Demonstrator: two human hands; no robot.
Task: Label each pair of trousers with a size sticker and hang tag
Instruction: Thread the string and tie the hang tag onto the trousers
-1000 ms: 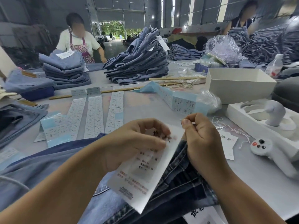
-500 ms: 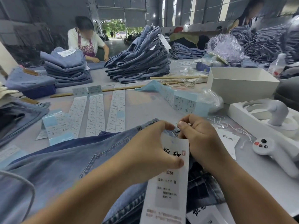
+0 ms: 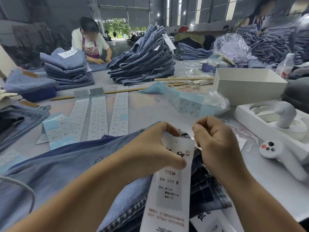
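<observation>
A pair of blue denim trousers (image 3: 55,171) lies across the near table edge. My left hand (image 3: 150,151) pinches the top of a long white hang tag (image 3: 168,195) printed "1103#", which hangs down over the waistband. My right hand (image 3: 215,143) is curled beside the tag's upper right corner and pinches something thin, likely its string, too small to make out. Strips of size stickers (image 3: 98,114) lie flat on the table beyond the trousers. A second hang tag (image 3: 210,221) shows at the bottom edge.
A folded blue sticker strip (image 3: 187,101) lies mid-table, a white open box (image 3: 247,86) and a white tray (image 3: 250,119) at right. A white controller (image 3: 282,156) sits near my right hand. Stacks of jeans (image 3: 143,64) stand behind. Two other people work at the far side.
The hang tag has swung from lying slanted across the trousers to hanging straight down with its printed face toward me. Both hands have drawn closer together at its top.
</observation>
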